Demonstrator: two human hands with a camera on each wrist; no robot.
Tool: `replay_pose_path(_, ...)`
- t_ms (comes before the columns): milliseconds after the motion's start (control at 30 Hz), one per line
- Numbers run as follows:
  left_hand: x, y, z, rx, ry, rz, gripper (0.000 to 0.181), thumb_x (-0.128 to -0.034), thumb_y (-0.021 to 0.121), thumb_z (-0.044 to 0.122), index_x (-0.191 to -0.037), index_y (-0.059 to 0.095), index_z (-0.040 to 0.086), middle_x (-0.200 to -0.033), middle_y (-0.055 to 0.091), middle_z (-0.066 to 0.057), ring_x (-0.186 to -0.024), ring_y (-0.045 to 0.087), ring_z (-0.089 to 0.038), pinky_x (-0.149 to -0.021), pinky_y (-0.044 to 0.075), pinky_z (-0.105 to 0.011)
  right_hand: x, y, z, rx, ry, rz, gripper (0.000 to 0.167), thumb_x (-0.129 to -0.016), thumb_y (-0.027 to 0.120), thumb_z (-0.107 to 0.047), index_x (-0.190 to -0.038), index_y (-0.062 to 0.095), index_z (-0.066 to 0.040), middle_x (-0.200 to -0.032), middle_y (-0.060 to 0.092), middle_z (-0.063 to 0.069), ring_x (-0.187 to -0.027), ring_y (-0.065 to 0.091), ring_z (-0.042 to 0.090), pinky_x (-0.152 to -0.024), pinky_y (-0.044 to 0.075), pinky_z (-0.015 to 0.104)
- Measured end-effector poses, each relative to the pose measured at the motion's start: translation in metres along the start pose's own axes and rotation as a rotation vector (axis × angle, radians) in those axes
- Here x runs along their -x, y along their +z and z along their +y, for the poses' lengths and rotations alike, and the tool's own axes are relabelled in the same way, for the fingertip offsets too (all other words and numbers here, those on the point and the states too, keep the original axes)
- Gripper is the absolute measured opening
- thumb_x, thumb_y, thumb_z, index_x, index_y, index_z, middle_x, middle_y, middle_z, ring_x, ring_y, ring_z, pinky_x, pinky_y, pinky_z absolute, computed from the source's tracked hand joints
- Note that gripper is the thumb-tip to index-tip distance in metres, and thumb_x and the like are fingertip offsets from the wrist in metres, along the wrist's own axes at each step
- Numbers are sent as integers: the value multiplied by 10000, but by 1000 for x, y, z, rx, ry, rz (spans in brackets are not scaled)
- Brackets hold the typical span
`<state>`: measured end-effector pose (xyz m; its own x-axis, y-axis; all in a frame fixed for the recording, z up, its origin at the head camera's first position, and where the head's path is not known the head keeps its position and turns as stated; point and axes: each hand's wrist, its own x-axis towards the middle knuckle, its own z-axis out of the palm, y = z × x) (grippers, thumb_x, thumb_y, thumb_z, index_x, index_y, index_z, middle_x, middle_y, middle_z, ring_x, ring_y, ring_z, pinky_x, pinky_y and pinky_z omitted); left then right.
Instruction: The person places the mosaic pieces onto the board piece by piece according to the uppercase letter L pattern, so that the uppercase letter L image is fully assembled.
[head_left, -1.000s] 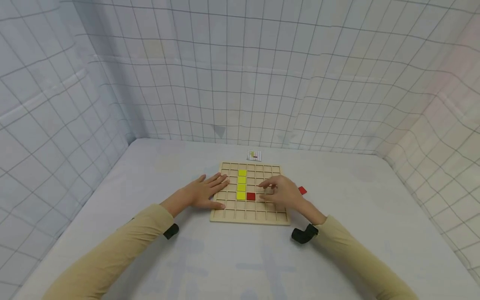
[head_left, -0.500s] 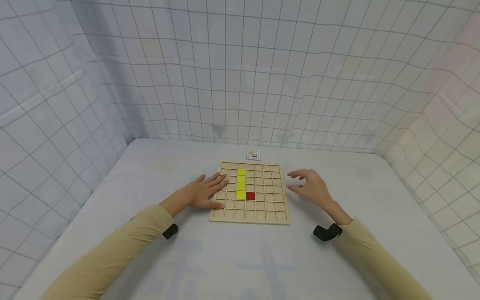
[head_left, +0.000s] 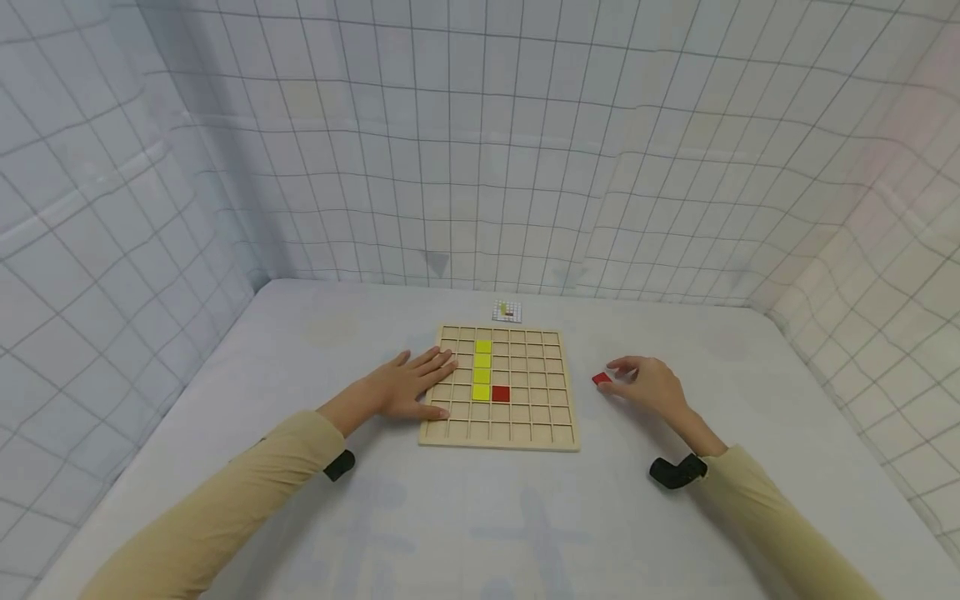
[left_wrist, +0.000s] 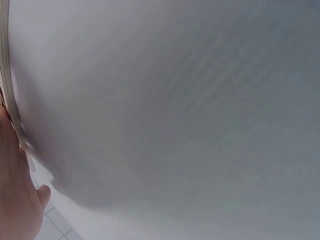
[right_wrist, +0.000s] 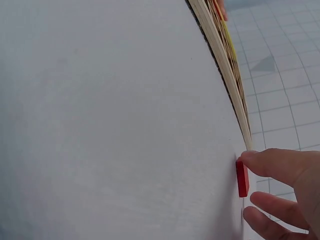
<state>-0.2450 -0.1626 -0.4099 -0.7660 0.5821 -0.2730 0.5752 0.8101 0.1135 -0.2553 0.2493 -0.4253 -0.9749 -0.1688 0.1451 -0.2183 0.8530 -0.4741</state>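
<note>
A pale wooden board (head_left: 498,433) with a grid of square cells lies on the table. A column of several yellow tiles (head_left: 482,361) fills cells left of its middle. One dark red tile (head_left: 501,393) sits right of the lowest yellow one. My left hand (head_left: 405,387) rests spread on the board's left edge. To the right of the board, a loose red tile (head_left: 602,378) lies on the table beside my right hand (head_left: 651,385). In the right wrist view, my thumb (right_wrist: 272,162) is at one end of that tile (right_wrist: 242,179); the other fingers are slightly apart from it.
A small card (head_left: 507,312) with a printed grid and coloured squares lies just behind the board. White sheets with a dark grid (head_left: 480,167) hang behind and at both sides. Each wrist wears a black camera mount (head_left: 677,472).
My right hand has left the board's middle, moved right past its edge, and come down at the loose red tile. The left hand has stayed put. The tiles on the board look unchanged.
</note>
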Motion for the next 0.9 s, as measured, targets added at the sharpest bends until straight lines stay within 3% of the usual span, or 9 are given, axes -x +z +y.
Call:
replay_pose_path(200, 0, 2, 1, 11, 9, 7, 889, -909, 442, 665, -1565, 98, 173, -1636, 58, -63, -1511, 42, -287, -1163, 101, -617, 1, 1, 1, 11, 31, -41, 359, -790, 766, -359, -998, 756, -67, -930, 736, 96, -741, 608, 170, -558, 427, 242)
replay_pose_path(400, 0, 1, 1, 2, 0, 5, 888, -910, 450, 657, -1565, 94, 175, -1637, 53, -59, -1511, 37, -281, -1166, 97, -613, -2, 2, 0, 25, -26, -67, 319, -795, 759, -298, -1010, 758, -62, -930, 740, 89, -715, 579, 151, -551, 413, 231)
replay_pose_path(900, 1, 0, 0, 15, -1, 9, 889, -908, 443, 667, -1565, 96, 178, -1637, 52, -56, -1512, 39, -279, -1171, 92, -603, -6, 7, -16, 44, -92, -25, 270, -774, 764, -234, -992, 762, -76, -912, 740, 70, -722, 565, 165, -549, 401, 241)
